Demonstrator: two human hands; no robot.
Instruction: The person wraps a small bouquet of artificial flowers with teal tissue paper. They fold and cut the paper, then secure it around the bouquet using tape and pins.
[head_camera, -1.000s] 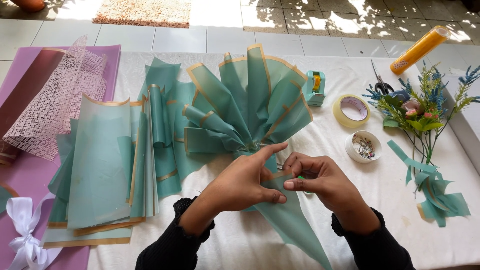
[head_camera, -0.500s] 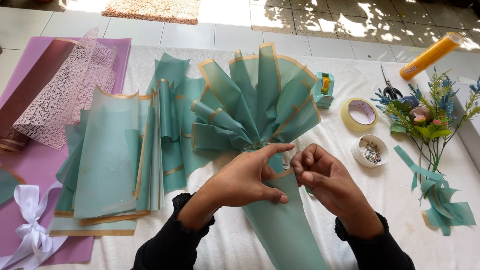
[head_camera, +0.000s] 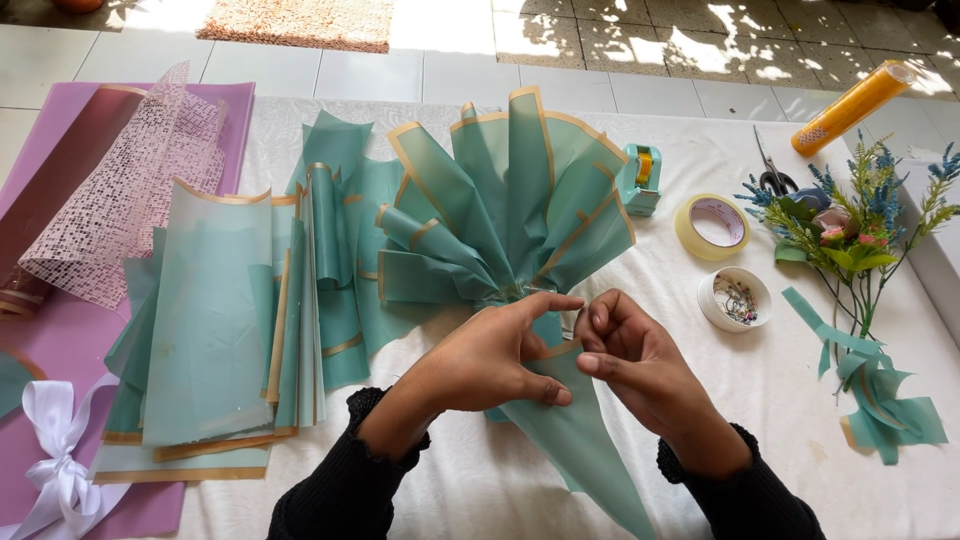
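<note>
Left hand (head_camera: 495, 355) and right hand (head_camera: 630, 355) both pinched shut on the teal fan wrap (head_camera: 510, 200) at its gathered neck (table (head_camera: 700, 130) centre, near front edge).

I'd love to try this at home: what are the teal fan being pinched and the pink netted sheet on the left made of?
The teal fan looks like thin matte plastic wrapping film: it is slightly see-through, holds crisp pleats and has a gold printed edge. The pink netted sheet seems to be a stiff openwork mesh, plastic or fabric, I cannot tell. Both hands, left hand and right hand, pinch the fan's gathered waist.
</note>
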